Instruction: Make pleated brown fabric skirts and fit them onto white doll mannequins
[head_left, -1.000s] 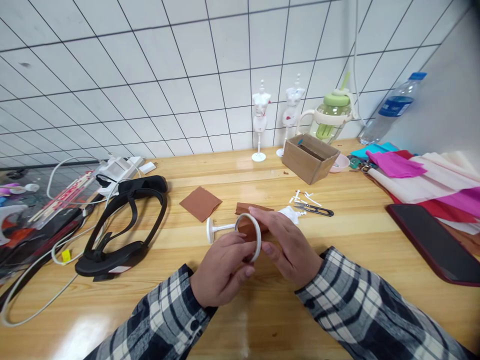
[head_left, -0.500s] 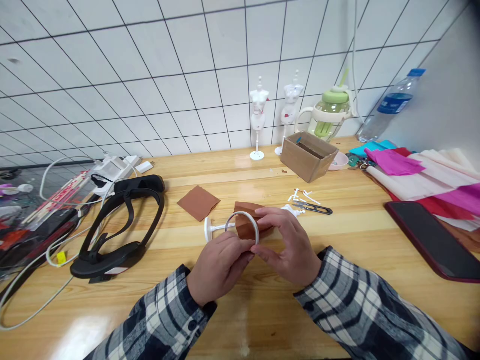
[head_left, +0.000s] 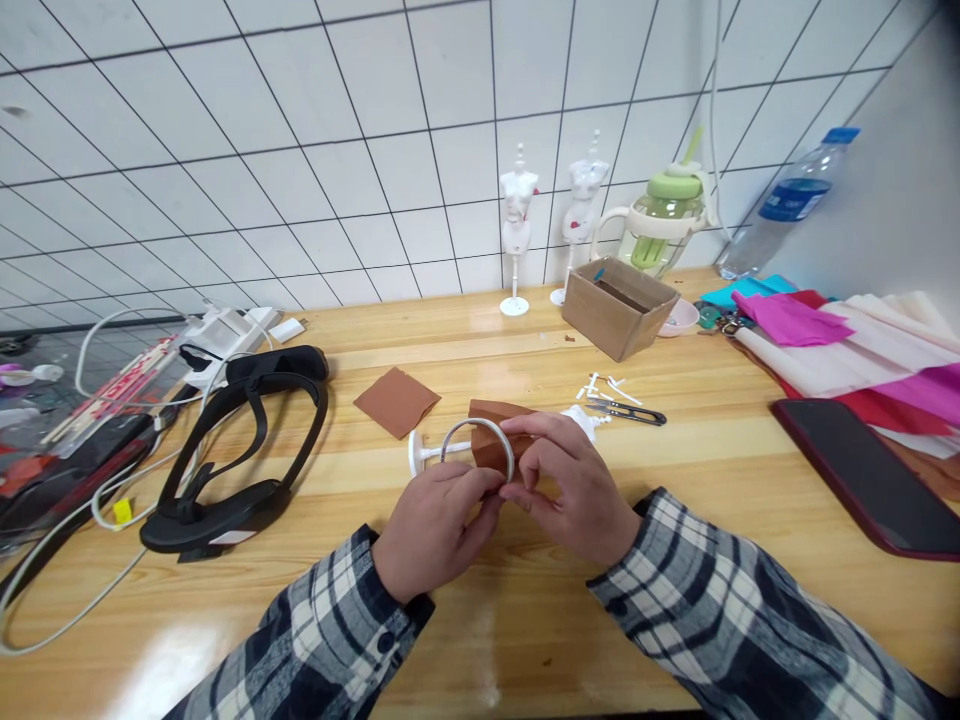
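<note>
My left hand is closed on the lower rim of a narrow white tape roll, which it holds up on edge. My right hand is at the roll's right side, thumb and fingers curled in at its rim near my left fingertips. Behind the roll, a piece of brown fabric lies partly hidden by my right hand. A white mannequin stand lies on its side there, its upper part covered by the fabric. Further left is a flat brown fabric square.
Black thread snips lie beside white plastic bits. Two small mannequins and a cardboard box stand at the back. A black headset with cables is at left; a phone and colourful fabrics are at right.
The tape roll has shifted slightly left in my left hand. My right fingers have curled in more, and the view has moved a little.
</note>
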